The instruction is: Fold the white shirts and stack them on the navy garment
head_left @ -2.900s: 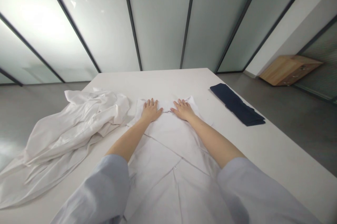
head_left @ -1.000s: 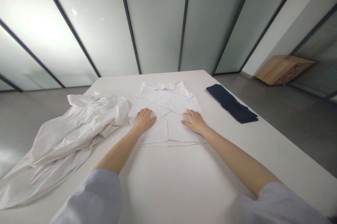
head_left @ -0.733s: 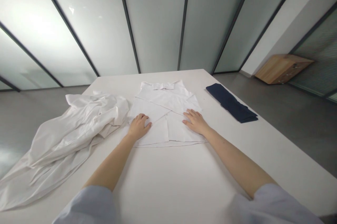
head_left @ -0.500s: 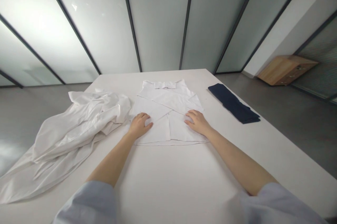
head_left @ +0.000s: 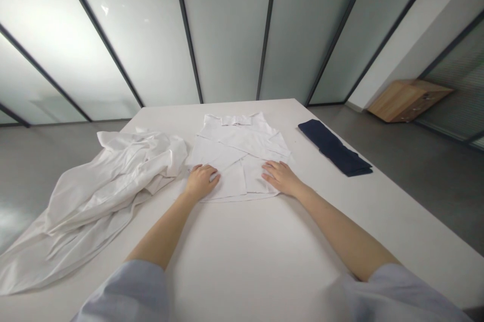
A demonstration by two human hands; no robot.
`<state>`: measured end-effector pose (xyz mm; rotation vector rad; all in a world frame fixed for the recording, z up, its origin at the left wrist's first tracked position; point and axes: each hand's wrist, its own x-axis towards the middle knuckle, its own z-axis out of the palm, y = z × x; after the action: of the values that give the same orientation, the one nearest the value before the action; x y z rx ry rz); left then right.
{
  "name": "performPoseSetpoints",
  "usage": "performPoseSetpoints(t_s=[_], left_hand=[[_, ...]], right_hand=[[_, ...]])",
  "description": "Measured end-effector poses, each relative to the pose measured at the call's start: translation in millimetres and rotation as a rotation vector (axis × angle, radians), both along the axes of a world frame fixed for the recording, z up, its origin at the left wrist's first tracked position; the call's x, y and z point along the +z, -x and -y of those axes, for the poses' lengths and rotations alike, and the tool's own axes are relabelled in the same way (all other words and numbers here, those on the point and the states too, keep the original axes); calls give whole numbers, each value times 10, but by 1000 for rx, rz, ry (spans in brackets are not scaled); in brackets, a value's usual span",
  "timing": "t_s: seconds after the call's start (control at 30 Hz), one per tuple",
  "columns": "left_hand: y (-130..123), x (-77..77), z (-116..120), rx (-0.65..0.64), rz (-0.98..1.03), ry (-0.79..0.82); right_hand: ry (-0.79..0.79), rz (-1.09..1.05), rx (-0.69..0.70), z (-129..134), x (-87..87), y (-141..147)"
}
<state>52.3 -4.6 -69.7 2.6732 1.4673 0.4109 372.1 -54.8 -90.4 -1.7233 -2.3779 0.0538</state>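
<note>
wide table, fingers on white garment, navy cloth near edge

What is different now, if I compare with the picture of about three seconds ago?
The folded white garment has moved away from the person, its near edge now in view. The left hand and right hand went from its far end to near that edge; whether they grip it is unclear. The navy cloth and crumpled white fabric stayed put.
</note>
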Motion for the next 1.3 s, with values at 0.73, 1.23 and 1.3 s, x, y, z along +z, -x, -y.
performPoseSetpoints(t_s=[0.73, 1.23, 1.3], left_hand=[[-105, -43, 67, -278, 43, 65], [-89, -15, 49, -81, -105, 7], [-39, 6, 29, -2, -124, -8]], right_hand=[[-21, -139, 221, 74, 60, 98], [-18, -7, 55, -28, 67, 49], [-24, 15, -46, -34, 72, -23]])
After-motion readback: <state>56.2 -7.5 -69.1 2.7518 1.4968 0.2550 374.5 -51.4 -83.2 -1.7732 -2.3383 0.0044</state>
